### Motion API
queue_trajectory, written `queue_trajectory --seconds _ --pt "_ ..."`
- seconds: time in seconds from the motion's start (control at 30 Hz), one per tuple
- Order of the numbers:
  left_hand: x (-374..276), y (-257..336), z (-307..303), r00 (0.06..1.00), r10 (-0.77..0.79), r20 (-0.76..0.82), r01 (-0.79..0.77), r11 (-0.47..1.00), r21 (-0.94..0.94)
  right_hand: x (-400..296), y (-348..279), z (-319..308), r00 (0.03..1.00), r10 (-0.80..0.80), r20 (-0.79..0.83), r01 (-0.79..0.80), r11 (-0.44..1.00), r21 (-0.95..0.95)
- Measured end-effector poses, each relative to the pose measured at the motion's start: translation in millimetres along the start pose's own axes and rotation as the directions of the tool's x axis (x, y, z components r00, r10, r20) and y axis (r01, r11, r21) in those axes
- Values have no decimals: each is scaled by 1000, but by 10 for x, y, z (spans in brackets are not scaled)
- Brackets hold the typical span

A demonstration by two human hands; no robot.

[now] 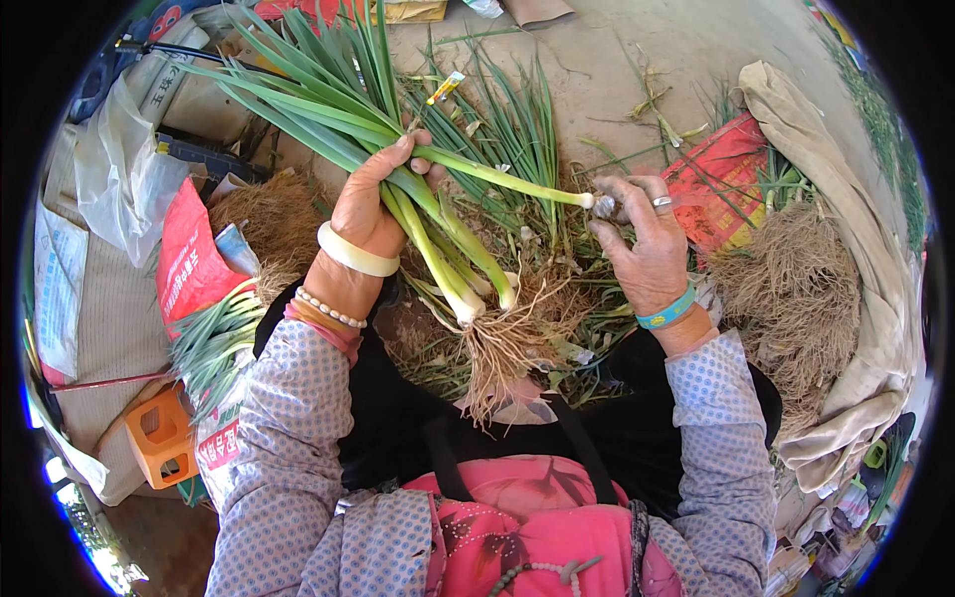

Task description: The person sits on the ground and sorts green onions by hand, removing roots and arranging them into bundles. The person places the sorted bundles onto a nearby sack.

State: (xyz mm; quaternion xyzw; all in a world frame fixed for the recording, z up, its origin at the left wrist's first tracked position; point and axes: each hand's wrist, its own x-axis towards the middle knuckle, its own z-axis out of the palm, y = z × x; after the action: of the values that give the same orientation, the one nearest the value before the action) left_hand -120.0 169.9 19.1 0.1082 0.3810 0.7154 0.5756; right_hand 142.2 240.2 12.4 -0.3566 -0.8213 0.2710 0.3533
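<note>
My left hand (388,175) grips a bunch of green garlic (336,130) by its stems. The long leaves fan out to the upper left. Several white bases hang below the hand, with long brown roots (507,351) pointing down towards my lap. One separate stalk (507,177) runs from the left hand across to the right. At its pale base, the thumb and fingers of my right hand (638,231) pinch a small greyish lump (606,206). A ring and a turquoise wristband are on the right hand and wrist.
Loose green leaves (522,134) and trimmings lie on the ground ahead. To the right, a rooty bundle (791,276) rests beside a beige cloth (880,298) and a red bag (720,179). Another bundle (224,328), an orange plastic container (160,436) and a clear bag (123,164) are at left.
</note>
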Motion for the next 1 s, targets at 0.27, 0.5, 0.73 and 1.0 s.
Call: queue_trajectory --seconds 0.27,0.5,0.73,1.0 --pt "7 93 -57 997 5 -80 -1 999 40 -45 355 52 955 294 26 -291 921 259" --pt "-17 453 -189 970 182 -163 -147 968 205 -308 1512 268 822 544 168 -567 811 145" --pt "-70 606 -412 947 217 -237 -134 938 321 -702 2151 727 832 543 116 -390 721 -573" --pt "-114 570 -415 950 107 -292 -54 982 181 -627 1915 1792 576 781 239 -653 616 -441"
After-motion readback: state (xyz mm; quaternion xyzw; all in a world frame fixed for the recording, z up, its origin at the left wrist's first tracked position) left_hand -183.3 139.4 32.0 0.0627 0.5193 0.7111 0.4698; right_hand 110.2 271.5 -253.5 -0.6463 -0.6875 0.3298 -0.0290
